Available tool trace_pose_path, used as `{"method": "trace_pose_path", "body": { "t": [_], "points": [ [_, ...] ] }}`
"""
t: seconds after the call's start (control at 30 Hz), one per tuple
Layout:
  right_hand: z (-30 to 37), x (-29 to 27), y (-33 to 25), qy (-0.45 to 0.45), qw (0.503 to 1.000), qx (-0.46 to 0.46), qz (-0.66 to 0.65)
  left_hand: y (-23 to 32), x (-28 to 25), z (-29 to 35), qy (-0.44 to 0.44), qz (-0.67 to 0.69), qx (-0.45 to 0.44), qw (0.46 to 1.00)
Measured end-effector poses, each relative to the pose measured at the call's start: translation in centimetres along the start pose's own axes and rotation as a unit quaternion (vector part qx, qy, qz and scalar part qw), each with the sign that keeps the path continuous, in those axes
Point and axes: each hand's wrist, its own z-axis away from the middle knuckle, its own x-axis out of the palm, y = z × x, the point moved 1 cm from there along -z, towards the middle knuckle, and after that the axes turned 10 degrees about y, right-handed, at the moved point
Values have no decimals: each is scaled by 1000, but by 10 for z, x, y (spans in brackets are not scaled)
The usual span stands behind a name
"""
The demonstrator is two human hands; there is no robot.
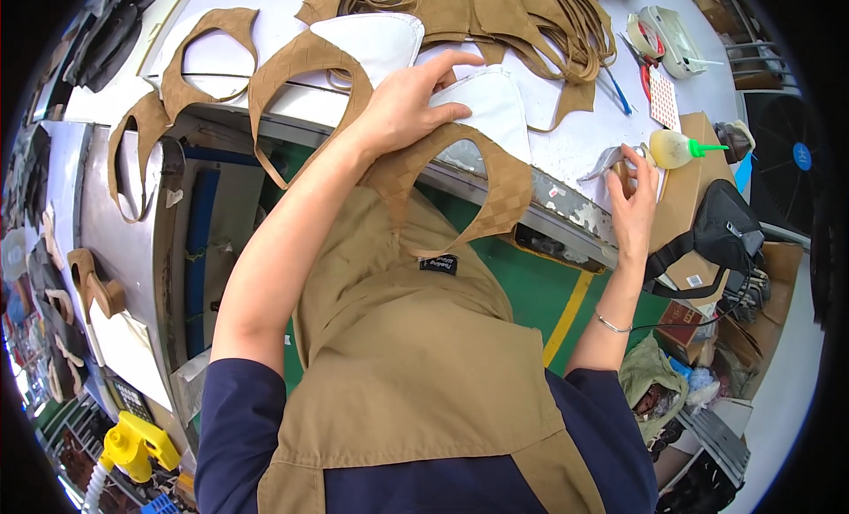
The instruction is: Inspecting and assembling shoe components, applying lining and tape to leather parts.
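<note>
In front of me, a brown shoe upper [508, 191] with a woven-look pattern and a white lining [495, 103] lies partly on the table, its loop hanging over the front edge. My left hand [402, 107] rests on the white lining, thumb and forefinger spread apart; its other fingers are mostly hidden. At the table's right front edge my right hand [635, 204] has its fingers curled round a small brownish thing, mostly covered, beside a crumpled grey piece [601, 163]. Left of my left hand, a second upper [265, 89] with a white lining also overhangs the edge.
Brown uppers [212, 36] continue leftward, with a pile of brown straps [566, 27] at the back. A green-tipped glue bottle [672, 149], blue-handled tool [616, 94], tape roll [650, 38] and cardboard box [694, 195] stand right. A yellow sprayer [133, 443] is lower left.
</note>
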Motion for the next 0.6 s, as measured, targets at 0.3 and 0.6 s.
{"method": "trace_pose_path", "body": {
  "t": [0.3, 0.6],
  "points": [
    [3, -7, -53, 0, 994, 57, -98, -13, 11, 4, 73, -108, 111, 985],
    [19, 12, -139, -204, 953, -47, -221, -16, 11, 2, 69, -102, 96, 988]
  ]
}}
